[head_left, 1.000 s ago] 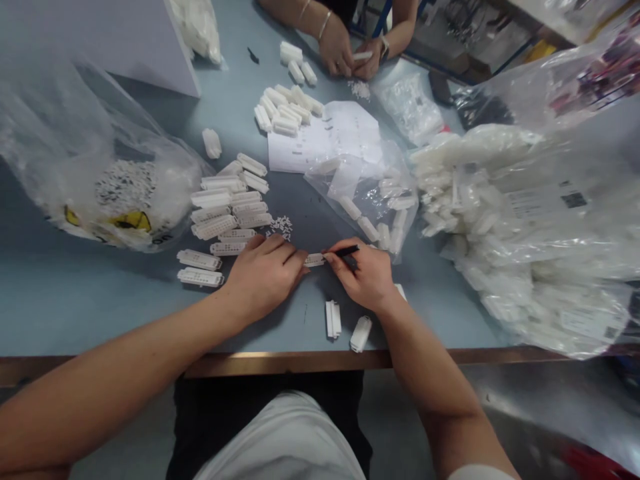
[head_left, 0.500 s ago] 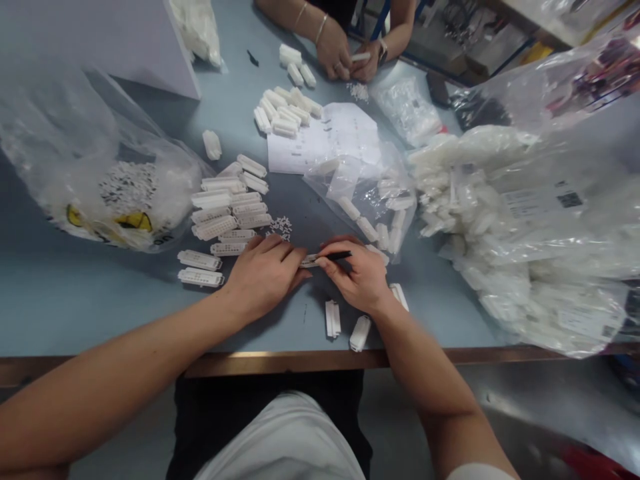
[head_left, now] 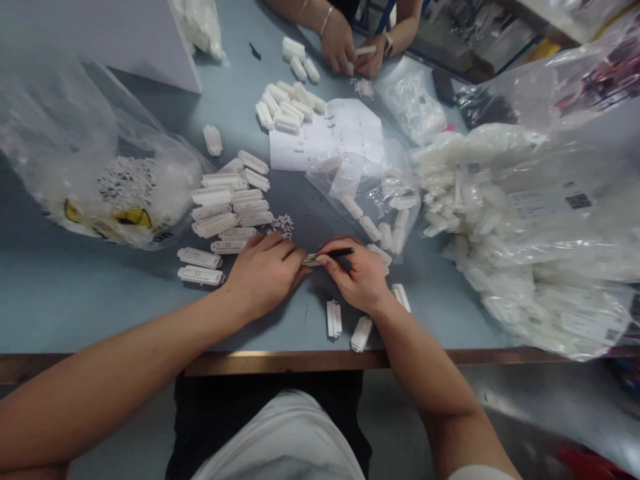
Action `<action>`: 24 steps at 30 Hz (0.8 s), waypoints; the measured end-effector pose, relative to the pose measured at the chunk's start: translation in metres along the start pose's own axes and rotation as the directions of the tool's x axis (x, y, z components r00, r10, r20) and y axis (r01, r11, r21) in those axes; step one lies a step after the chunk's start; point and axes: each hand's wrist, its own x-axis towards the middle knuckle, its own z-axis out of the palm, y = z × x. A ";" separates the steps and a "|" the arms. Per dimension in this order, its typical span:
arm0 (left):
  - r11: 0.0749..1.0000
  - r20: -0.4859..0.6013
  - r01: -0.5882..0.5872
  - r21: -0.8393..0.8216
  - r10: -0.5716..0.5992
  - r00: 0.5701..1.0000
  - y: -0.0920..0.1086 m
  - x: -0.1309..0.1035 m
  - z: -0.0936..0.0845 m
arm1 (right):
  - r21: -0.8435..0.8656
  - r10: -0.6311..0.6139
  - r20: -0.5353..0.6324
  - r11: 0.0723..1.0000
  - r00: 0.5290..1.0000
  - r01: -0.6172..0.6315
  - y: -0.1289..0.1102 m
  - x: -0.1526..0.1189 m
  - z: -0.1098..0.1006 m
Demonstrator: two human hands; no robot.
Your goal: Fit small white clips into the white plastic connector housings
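My left hand (head_left: 267,272) is closed on one end of a small white plastic piece with rows of holes (head_left: 313,261), held just above or on the table. Pinched in my right hand (head_left: 357,273) is a slim black tool (head_left: 341,253), its tip over that piece; whether it is a pen or tweezers I cannot tell. Just beyond my left fingers lies a loose heap of tiny white parts (head_left: 283,225). Several similar white pieces (head_left: 215,225) are stacked left of it. Two more white pieces (head_left: 333,319) lie near my right wrist.
A clear bag of tiny parts (head_left: 127,183) stands at the left, large bags of white pieces (head_left: 525,200) at the right. Beyond my hands are an opened bag (head_left: 367,227) and a printed sheet (head_left: 290,150). Across the table (head_left: 260,337), a co-worker's hands (head_left: 337,47) hold a white piece.
My hands stay almost in place, with the black tool's tip still at the white piece. The whole view has shifted slightly.
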 end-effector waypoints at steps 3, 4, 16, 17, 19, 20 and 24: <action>1.000 0.005 0.007 0.000 -0.007 1.000 0.001 0.001 0.000 | -0.016 -0.009 0.006 1.000 1.000 0.010 0.001 0.000 0.001; 1.000 0.004 0.008 0.002 -0.008 1.000 0.001 0.001 0.000 | -0.020 -0.011 0.011 1.000 1.000 0.011 0.001 0.000 0.001; 1.000 -0.024 -0.012 -0.005 0.011 1.000 0.000 0.001 0.000 | -0.060 -0.029 0.051 0.998 0.998 0.032 0.001 0.001 0.002; 1.000 -0.023 -0.011 -0.001 0.011 1.000 0.000 0.001 0.000 | -0.054 -0.002 0.035 0.999 0.999 0.004 0.000 0.001 0.002; 1.000 -0.019 -0.009 0.007 0.009 1.000 0.000 0.001 0.000 | -0.041 0.042 0.003 0.998 0.999 -0.042 -0.001 0.000 0.001; 1.000 -0.016 -0.008 0.010 0.008 1.000 0.000 0.001 0.000 | -0.034 0.053 -0.009 0.998 0.999 -0.054 -0.002 -0.001 0.001; 1.000 -0.018 -0.013 0.015 0.013 1.000 0.000 0.000 0.000 | -0.009 0.035 -0.006 0.999 0.999 -0.036 -0.002 -0.002 0.002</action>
